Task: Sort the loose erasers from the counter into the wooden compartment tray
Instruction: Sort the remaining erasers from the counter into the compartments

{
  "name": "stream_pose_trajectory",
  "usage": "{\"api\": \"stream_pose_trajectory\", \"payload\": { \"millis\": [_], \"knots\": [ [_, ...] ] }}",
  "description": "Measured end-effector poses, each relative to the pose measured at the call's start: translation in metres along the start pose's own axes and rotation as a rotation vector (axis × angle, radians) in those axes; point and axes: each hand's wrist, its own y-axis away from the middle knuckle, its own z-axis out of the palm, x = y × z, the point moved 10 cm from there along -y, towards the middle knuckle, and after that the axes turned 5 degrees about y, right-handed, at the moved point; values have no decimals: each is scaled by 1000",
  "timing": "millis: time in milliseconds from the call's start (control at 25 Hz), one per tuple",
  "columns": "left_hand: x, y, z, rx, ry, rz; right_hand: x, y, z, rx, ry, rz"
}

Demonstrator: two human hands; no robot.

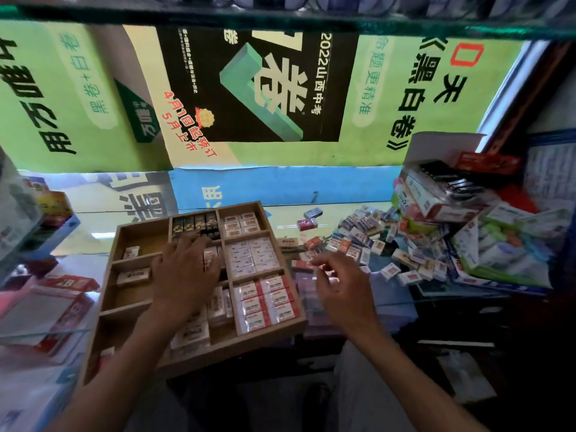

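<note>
Loose erasers (367, 241) lie heaped on the table right of the wooden compartment tray (199, 275); the left hand (184, 269), grip flat and holding nothing, should square middle rows while the right hand (339, 288), loosely curled and seemingly unladen, fetches matching ones.

A wooden tray (282, 244) with many compartments sits on a glass counter (336, 213), partly filled with packaged erasers. The left hand (184, 269) lies palm down over the tray's middle compartments, fingers spread and reaching toward a row of dark erasers (194, 224) at the far side. The right hand (339, 282) hovers just right of the tray, fingers loosely curled; whether it holds anything cannot be told. A heap of loose erasers (374, 241) lies to the right, beside stacked boxes (442, 194). Posters (255, 88) hang behind.
</note>
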Motion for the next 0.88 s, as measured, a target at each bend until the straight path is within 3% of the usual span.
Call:
{"api": "stream_pose_trajectory", "payload": {
  "millis": [120, 280, 440, 560, 720, 880],
  "knots": [
    [43, 21, 6, 0, 90, 152, 62, 4, -38, 106, 252, 128],
    [92, 42, 36, -95, 120, 335, 99, 22, -5, -192, 622, 50],
    [94, 48, 50, -115, 103, 335, 95, 31, 10, -287, 530, 35],
    [93, 48, 50, -130, 98, 328, 89, 34, -8, -140, 485, 0],
    [98, 50, 44, -108, 135, 355, 94, 46, -7, -132, 425, 23],
    [106, 57, 11, 44, 218, 389, 74, 52, -11, -43, 380, 0]
  ]
}}
